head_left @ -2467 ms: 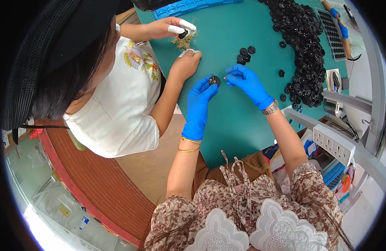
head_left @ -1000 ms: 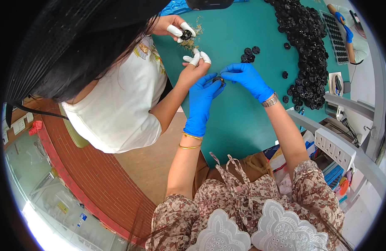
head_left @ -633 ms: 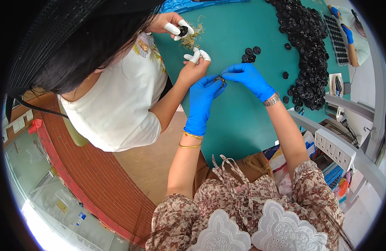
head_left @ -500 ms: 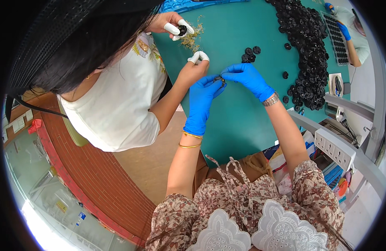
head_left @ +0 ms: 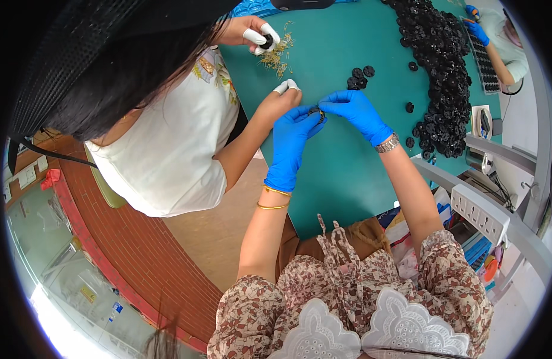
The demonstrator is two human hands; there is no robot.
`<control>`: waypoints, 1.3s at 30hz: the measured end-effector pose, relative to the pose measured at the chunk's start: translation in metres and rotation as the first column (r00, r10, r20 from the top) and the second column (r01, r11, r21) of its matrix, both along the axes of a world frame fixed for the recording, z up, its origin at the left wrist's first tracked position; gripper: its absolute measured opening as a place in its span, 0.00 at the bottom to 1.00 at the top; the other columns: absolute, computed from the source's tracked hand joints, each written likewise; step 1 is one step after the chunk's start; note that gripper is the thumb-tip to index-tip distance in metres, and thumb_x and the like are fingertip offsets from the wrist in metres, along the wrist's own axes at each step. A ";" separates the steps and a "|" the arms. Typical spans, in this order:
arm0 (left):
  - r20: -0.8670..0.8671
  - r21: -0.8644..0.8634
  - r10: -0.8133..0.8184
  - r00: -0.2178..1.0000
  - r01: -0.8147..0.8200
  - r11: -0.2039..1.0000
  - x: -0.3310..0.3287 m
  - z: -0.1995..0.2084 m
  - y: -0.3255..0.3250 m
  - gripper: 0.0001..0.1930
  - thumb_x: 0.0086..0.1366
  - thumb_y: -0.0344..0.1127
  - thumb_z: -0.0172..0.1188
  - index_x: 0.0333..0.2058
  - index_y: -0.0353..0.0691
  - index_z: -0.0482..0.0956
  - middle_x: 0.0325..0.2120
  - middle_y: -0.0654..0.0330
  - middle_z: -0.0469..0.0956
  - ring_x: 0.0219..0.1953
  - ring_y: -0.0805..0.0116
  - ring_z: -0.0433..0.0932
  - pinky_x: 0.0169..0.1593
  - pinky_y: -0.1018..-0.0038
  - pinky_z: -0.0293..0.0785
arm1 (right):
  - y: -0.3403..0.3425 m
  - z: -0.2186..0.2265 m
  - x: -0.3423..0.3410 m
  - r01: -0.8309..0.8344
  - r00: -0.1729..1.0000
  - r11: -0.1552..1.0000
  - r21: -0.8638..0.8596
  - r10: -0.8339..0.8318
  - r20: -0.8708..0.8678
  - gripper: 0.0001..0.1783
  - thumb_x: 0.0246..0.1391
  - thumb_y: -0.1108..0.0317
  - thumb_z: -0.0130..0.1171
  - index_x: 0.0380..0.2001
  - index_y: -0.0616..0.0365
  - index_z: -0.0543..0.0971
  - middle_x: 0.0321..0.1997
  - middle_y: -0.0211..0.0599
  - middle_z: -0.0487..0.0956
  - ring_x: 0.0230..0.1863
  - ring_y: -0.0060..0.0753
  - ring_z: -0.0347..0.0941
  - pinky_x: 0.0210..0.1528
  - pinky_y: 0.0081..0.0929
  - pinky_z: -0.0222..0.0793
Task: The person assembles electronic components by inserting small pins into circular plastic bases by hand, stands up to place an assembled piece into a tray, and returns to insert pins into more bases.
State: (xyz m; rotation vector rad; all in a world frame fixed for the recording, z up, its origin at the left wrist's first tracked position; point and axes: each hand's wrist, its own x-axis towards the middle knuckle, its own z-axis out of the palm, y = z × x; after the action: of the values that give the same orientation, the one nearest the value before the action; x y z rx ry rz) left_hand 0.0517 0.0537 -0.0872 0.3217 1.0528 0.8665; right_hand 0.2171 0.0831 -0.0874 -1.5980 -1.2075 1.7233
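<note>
Both my hands wear blue gloves and meet above the green table (head_left: 348, 167). A small round black part with yellowish bits on it (head_left: 315, 112) is pinched between the fingers and thumb of my left hand (head_left: 292, 134). Against its right edge, my right hand (head_left: 355, 113) has its thumb and forefinger pressed together; whatever lies between those fingertips is too small to make out. Just beyond my right fingers, several loose round black parts (head_left: 358, 78) lie on the table.
A long heap of black parts (head_left: 443, 78) covers the table's right side, beside a black tray (head_left: 484, 66). At left, a co-worker with white finger covers holds a black part (head_left: 266, 42) over a pile of thin yellowish pins (head_left: 279, 57). A power strip (head_left: 479, 212) sits on the right-hand rail.
My hands stay together at the part, with only a slight shift. At far right, another person's gloved hand has moved up and left over the tray.
</note>
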 end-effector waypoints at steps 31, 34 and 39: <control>-0.067 0.075 -0.053 0.996 0.058 0.996 -0.013 -0.007 0.005 0.11 0.55 0.25 0.58 0.37 0.27 0.72 0.33 0.54 0.75 0.36 0.68 0.77 0.41 0.80 0.75 | 0.001 0.001 -0.010 -0.057 0.998 0.998 0.004 0.057 0.003 0.17 0.49 0.60 0.58 0.37 0.62 0.78 0.32 0.30 0.77 0.33 0.17 0.69 0.38 0.19 0.65; -0.054 0.054 -0.042 0.998 0.045 0.997 -0.013 -0.010 0.002 0.11 0.55 0.25 0.58 0.37 0.27 0.72 0.33 0.55 0.76 0.35 0.69 0.77 0.40 0.80 0.75 | -0.002 0.001 -0.010 -0.093 0.994 0.995 0.037 0.091 0.054 0.16 0.49 0.61 0.57 0.36 0.63 0.78 0.32 0.30 0.77 0.33 0.17 0.69 0.37 0.18 0.65; -0.044 0.045 -0.047 0.998 0.049 0.998 -0.013 -0.016 -0.005 0.11 0.55 0.25 0.58 0.37 0.27 0.72 0.32 0.55 0.76 0.35 0.70 0.77 0.40 0.80 0.75 | -0.008 0.000 -0.010 -0.127 0.991 0.990 0.056 0.123 0.060 0.16 0.50 0.62 0.57 0.36 0.65 0.77 0.31 0.32 0.78 0.33 0.16 0.69 0.38 0.18 0.66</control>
State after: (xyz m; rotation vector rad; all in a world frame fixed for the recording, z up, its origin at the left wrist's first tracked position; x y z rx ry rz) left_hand 0.0389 0.0490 -0.1028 0.4046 1.0622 0.8451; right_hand 0.2067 0.0754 -0.0873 -1.5755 -1.3999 1.7113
